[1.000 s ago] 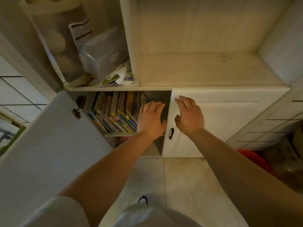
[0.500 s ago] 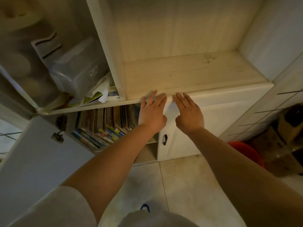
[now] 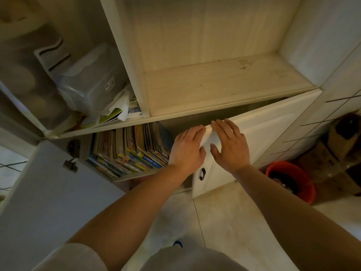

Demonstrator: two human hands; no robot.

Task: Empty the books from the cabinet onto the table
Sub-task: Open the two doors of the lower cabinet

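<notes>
Two hands; one bucket; perhaps twenty books

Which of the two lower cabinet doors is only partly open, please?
The right door, with the small dark handle, is only ajar, both hands at its upper corner. The left door is swung wide, exposing the books.

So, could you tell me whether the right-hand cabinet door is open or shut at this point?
Partly open: the right-hand cabinet door angles out from the shelf edge, showing a dark gap above; both hands rest on its top corner.
</notes>
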